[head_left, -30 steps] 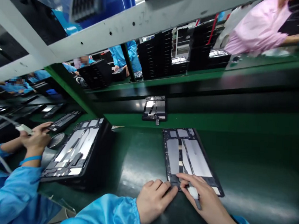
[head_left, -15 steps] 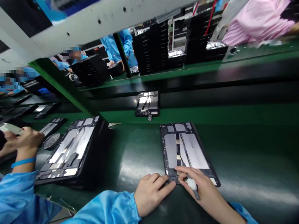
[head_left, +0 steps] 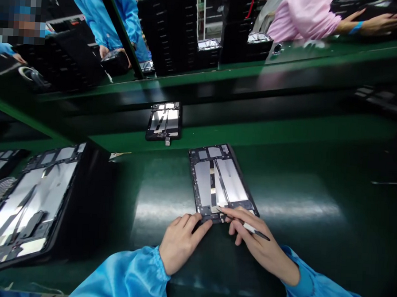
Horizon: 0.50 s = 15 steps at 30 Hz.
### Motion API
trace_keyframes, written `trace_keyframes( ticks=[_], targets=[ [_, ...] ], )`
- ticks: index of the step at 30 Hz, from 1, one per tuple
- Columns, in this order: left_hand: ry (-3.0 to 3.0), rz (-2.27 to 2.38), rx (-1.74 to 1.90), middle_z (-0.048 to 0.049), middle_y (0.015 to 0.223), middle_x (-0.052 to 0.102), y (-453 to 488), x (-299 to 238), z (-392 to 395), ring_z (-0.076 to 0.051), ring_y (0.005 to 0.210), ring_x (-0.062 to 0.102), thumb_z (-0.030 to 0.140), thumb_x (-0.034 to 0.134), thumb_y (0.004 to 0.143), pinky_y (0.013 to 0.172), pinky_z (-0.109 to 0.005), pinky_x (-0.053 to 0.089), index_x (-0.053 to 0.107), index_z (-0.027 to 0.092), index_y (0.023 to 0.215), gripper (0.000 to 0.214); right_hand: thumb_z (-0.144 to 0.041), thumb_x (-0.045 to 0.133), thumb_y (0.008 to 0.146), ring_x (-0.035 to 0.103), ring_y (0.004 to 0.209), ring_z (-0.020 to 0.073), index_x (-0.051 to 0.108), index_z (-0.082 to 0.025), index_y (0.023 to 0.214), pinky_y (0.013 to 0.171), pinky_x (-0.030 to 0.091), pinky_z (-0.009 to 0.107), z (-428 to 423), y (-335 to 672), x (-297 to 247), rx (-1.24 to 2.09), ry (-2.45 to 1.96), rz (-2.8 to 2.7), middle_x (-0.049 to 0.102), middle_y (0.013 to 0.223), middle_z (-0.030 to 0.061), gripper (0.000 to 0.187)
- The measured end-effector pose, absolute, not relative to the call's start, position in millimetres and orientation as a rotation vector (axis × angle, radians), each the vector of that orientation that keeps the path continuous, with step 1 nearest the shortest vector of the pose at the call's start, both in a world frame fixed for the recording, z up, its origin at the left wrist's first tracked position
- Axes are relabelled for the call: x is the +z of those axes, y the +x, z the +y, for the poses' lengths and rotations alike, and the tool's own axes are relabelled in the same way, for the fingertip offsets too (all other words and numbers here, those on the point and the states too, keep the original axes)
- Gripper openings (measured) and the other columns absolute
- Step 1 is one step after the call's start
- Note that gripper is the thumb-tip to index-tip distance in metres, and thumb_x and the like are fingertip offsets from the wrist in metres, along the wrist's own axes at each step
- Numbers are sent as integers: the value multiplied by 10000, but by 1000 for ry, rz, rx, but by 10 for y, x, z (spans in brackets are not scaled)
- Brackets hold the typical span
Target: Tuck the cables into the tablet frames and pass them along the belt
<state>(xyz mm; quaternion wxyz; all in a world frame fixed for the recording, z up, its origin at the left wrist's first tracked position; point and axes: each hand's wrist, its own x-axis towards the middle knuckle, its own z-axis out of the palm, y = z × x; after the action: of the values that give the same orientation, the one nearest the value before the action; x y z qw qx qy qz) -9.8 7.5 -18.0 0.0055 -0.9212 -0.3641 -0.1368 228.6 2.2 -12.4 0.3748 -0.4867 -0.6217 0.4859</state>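
Since half a second ago, the slim white-and-black pen-like tool (head_left: 249,228) has tipped flatter, baring more of its shaft. At far left, an open-backed black tablet with silver panels tops a dark block-like stack (head_left: 87,204). The left hand (head_left: 181,243), loosely curled and unclenched, rests with thumb and fingertips on the near left corner of the flat black-framed silver-panelled tablet (head_left: 224,181), which lies on the glossy dark-green worktop (head_left: 310,172) between both hands. Markings on its black ribbon strip (head_left: 212,178) are too small to read. The right hand (head_left: 256,243) pinches the tool, its front end by the strip's near end.
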Motion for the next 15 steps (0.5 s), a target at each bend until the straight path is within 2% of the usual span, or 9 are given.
trace_keyframes(
  ticks=[5,9,15],
  targets=[
    [-2895,-1151,-426,-104,1110,579,-92,-177,84,-211,907,568,164,330,1013,719,-333,509,519,184,1301,345,-336,486,980,603,565,137,593,-209,1048,533,527,245,-32,2233,-148,1301,-1275,-1615,629,736,9,180],
    [-2896,-1157,-419,-102,1118,577,-101,-191,80,-208,918,567,159,337,1011,725,-331,512,518,190,1305,347,-332,491,972,621,597,149,615,-210,1022,521,510,244,-25,2221,-147,1288,-1273,-1686,642,766,21,181],
    [-2888,-1153,-429,-99,1111,580,-99,-196,76,-206,917,568,147,360,1003,734,-325,514,518,198,1304,344,-321,484,956,579,478,129,614,-206,942,479,488,240,3,2299,-160,1207,-1395,-1616,615,627,-17,174]
  ],
)
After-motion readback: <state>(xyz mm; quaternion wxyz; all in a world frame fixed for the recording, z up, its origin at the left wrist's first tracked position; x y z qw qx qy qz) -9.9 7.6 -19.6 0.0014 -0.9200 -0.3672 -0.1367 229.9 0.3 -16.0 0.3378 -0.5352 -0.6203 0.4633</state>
